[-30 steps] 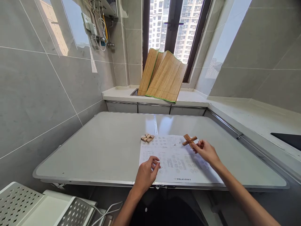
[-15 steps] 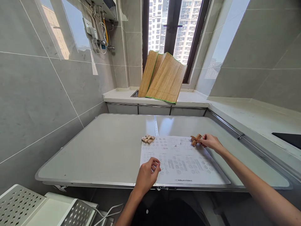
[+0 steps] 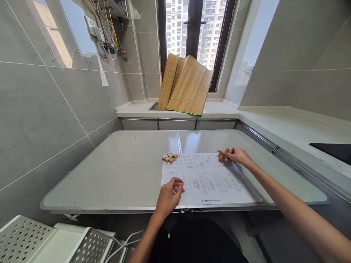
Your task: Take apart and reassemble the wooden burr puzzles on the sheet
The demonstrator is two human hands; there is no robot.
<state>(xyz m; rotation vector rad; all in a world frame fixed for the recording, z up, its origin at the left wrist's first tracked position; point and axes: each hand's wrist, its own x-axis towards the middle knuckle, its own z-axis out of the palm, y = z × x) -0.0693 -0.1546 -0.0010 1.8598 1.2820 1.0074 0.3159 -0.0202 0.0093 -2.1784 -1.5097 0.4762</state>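
Note:
At the far right corner of the printed paper sheet (image 3: pixel 192 197), my right hand (image 3: pixel 238 155) pinches a wooden interlocking puzzle (image 3: pixel 223 155) made of crossed blocks. The puzzle is at or just above the paper; I cannot tell if it touches. My left hand (image 3: pixel 170 194) is by the sheet's near left edge, fingers loosely curled and a little apart, with nothing visible in them. A second group of light wooden blocks (image 3: pixel 170 157), fitted together, lies on the sheet's far left corner.
The sheet lies on a white folding table (image 3: pixel 109 175) with a centre seam. Behind it, a bamboo mat (image 3: pixel 189 87) leans against the window on a white ledge (image 3: pixel 131 109). A perforated white rack (image 3: pixel 24 237) and a cable (image 3: pixel 123 245) are at the lower left.
The whole view has shifted slightly, so things appear a little higher and further left. My right hand still grips the wooden puzzle, and my left hand keeps its place by the sheet.

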